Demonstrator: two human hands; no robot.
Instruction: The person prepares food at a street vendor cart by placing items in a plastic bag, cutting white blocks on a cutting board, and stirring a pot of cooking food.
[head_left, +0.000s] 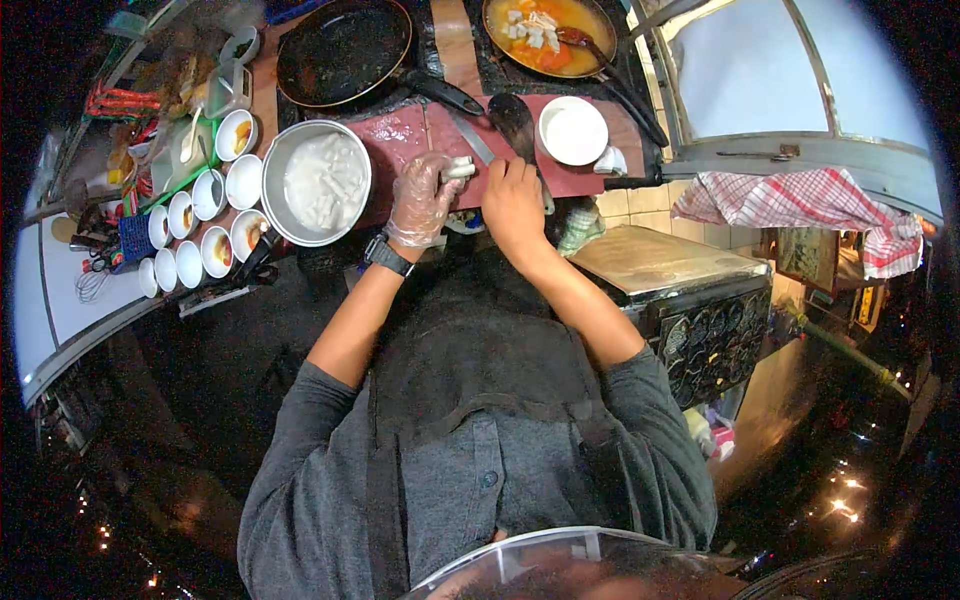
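My left hand (421, 196), in a clear plastic glove, pinches short white food sticks (459, 169) against a reddish cutting board (390, 142). My right hand (514, 201) is bare and closed around a knife (472, 139), whose handle is hidden in the fist. The blade points up and away, just beyond the sticks. To the left of the gloved hand stands a metal pot (268, 187) of similar white pieces in cloudy liquid. A black cooking spoon (512, 124) lies beyond my right hand, beside a white bowl (572, 154).
At the back are an empty black frying pan (345, 52) and a pan of orange-yellow soup (517, 64) with white cubes; their handles project towards me. Several small white bowls (244, 181) line the left. A checked cloth (795, 196) hangs right, above a wooden board (660, 259).
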